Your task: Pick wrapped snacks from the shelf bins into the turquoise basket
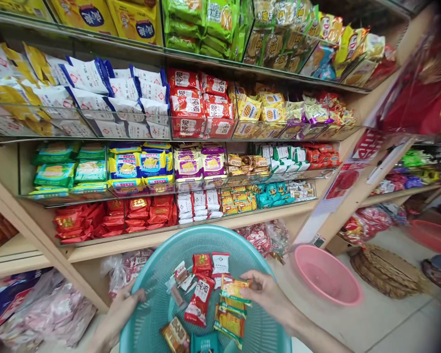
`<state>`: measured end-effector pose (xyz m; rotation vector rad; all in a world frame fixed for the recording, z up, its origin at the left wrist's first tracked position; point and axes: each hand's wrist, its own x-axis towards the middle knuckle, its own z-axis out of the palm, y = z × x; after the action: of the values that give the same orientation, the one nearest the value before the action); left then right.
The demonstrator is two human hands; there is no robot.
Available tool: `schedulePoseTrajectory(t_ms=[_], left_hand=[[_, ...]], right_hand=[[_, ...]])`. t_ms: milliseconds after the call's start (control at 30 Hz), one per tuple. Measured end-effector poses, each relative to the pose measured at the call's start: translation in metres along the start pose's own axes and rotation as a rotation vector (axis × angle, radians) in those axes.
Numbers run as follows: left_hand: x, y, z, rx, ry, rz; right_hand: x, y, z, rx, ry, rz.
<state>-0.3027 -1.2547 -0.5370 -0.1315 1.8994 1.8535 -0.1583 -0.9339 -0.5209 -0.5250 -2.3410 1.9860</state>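
A teal plastic colander basket (158, 260) is at the bottom middle of the head view, with several small snack packets lying in it. My left hand (121, 309) is closed around its left rim. Inside the basket, my right hand (260, 293) pinches a yellow-green snack packet (233, 288). Another yellow packet (228, 321) lies just below. Left of these rests a larger red and white packet (199, 300), with a small red packet (202, 264) and a white one (220, 263) above it. A brown packet (175, 335) and a teal packet (206, 343) lie nearest me.
Shelves of packaged snacks rise in front, with a wooden shelf edge (121, 246) just beyond the basket. A pink basin (327, 274) and a woven basket (387, 271) sit on the floor to the right. Plastic bags (51, 309) lie low at left.
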Motion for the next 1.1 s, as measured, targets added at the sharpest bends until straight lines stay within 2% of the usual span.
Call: schedulePoseTrajectory(t_ms=[167,333,467,633,833,1100], left_hand=[[-0.008,0.003,0.000,-0.020,0.020,0.007],[-0.011,0.003,-0.002,-0.054,0.076,0.058],[-0.009,0.002,-0.003,-0.044,0.064,0.063],[-0.010,0.003,-0.003,-0.052,0.039,0.028],[-0.015,0.005,0.000,-0.068,0.020,0.023],[-0.018,0.006,-0.002,-0.048,0.013,0.032]], right_hand=[[0.004,0.016,0.012,-0.005,-0.028,0.050],[0.010,0.048,0.030,-0.201,-0.024,0.182],[0.017,0.064,0.038,-0.397,-0.002,0.177],[0.020,0.073,0.038,-0.604,-0.008,0.133],[0.016,0.070,0.037,-0.847,-0.134,0.061],[-0.005,0.042,0.041,-1.067,-0.122,-0.050]])
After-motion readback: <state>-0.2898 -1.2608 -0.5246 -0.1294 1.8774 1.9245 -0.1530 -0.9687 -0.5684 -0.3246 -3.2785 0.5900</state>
